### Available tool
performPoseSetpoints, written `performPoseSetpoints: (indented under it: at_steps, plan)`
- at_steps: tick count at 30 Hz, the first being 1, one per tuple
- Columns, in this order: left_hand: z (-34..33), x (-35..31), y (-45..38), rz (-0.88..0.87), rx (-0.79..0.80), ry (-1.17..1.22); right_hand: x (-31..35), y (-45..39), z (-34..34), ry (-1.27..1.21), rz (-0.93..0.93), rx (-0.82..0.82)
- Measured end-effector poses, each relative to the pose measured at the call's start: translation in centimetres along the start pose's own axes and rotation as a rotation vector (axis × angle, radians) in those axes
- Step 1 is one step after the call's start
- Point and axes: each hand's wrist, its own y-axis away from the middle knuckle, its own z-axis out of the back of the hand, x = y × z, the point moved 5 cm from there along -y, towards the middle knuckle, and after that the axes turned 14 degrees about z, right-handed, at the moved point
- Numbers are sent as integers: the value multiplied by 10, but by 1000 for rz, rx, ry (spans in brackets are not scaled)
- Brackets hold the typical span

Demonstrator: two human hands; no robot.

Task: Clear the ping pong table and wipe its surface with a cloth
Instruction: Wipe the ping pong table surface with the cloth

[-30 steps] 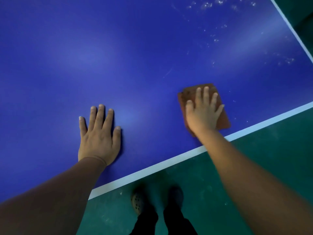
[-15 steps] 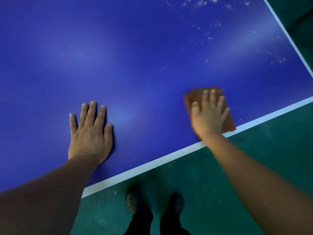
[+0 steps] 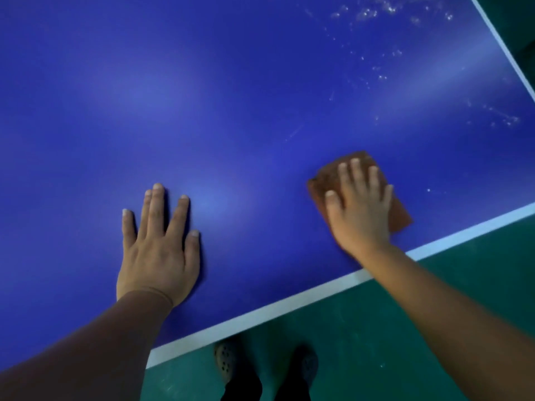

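Blue ping pong tabletop point(image 3: 231, 96) fills most of the view, matte with soft light patches; white edge stripe point(image 3: 289, 305) runs diagonally from 7 o'clock up to 3 o'clock. A second white stripe cuts the corner at 1 o'clock.

Folded reddish-brown cloth point(image 3: 324, 183) lies flat on the tabletop at about 4 o'clock from frame centre, just inside the near white stripe. Right hand point(image 3: 362, 209) rests palm-down on top of it, fingers straight and slightly spread, pressing; no curl around the fabric. Cloth edges show past the fingertips and on both sides of the hand.

Left hand point(image 3: 157, 253) at 8 o'clock, well apart from the cloth, flat on bare blue surface, fingers extended, holding nothing. Brown sleeve point(image 3: 101, 342) covers that forearm to the wrist.

Pale specks and smears point(image 3: 376, 13) scattered across the tabletop toward 1 o'clock, a few stray ones near 3 o'clock.

Below the edge: green floor point(image 3: 376, 342), two dark shoes point(image 3: 228, 363) at 6 o'clock.
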Motion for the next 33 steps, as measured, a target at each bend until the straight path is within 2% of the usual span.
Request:
performPoseSetpoints:
  at_steps: [5, 7, 8, 9, 11, 13, 15, 16, 17, 18, 20, 21, 22, 23, 25, 27, 28, 30, 33]
  plan:
    - [-1, 1, -1, -3, -21, -15, 128, -68, -2, -49, 330, -78]
    - [-1, 1, -1, -18, -28, -30, 143, -102, -1, -41, 489, -24]
    - [-2, 1, -2, -24, -27, -39, 128, -124, 1, 10, 488, 2]
    - [-3, 1, -2, -33, -23, -48, 98, -146, 5, 56, 398, 5]
    - [-3, 0, -2, -41, -23, -52, 10, -183, 16, 87, 69, -30]
    - [-4, 0, -2, -45, -19, -67, -69, -191, 20, -36, -267, -4]
    - [-5, 1, -1, -49, -3, -73, -90, -178, 20, -131, -425, -10]
    - [-5, 2, -1, -46, 0, -75, -76, -169, 17, -111, -397, -20]
    - [-5, 3, -1, -42, 5, -77, -49, -157, 14, -70, -293, -41]
    - [-5, 2, -1, -39, 10, -77, -17, -143, 9, -30, -134, -63]
    - [-5, 1, -1, -34, 15, -72, 47, -101, -3, -7, 277, 4]
    - [-5, 1, -2, -36, 14, -69, 59, -84, -8, 6, 431, 59]
    - [-4, 1, -2, -40, 13, -67, 50, -79, -6, 26, 489, 80]
    - [-4, 1, -2, -42, 14, -66, 22, -84, -2, 55, 422, 52]
    - [-4, 1, -2, -38, 11, -62, -59, -98, 10, 88, 34, -21]
    - [-4, 0, -2, -37, 6, -64, -130, -90, 16, -35, -370, -6]
    - [-5, 0, -3, -37, 7, -62, -143, -81, 17, -102, -477, -13]
    - [-4, 0, -4, -35, 9, -54, -121, -59, 12, -101, -459, -44]
    - [-4, 0, -1, -36, 4, -40, -39, -2, 1, -11, -79, -63]
